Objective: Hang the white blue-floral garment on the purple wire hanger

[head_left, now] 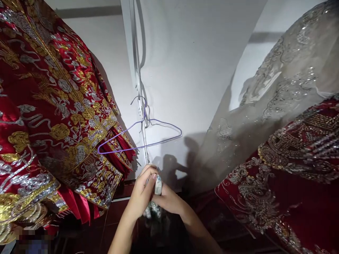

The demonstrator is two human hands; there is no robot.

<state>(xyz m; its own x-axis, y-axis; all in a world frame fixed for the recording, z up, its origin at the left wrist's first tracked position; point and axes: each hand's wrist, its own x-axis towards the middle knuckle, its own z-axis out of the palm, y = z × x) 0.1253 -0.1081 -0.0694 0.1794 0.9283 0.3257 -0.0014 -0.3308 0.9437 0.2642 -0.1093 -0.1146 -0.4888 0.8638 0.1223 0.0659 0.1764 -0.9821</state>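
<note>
My left hand (141, 194) and my right hand (169, 201) meet low in the middle of the view. Both are closed on a small folded piece of silvery patterned fabric (158, 185), which hangs down between them. Just above the hands a purple wire hanger (156, 135) hangs empty from a white cable or pipe (137, 70) on the white wall. A red garment with gold and silver embroidery (53, 106) hangs to the left, close to the hanger's left tip.
On the right hangs a sheer white beaded garment (286, 77), and below it a dark red beaded one (291, 169). The floor (116, 211) is dark red tile. The garments leave a narrow gap at the wall corner.
</note>
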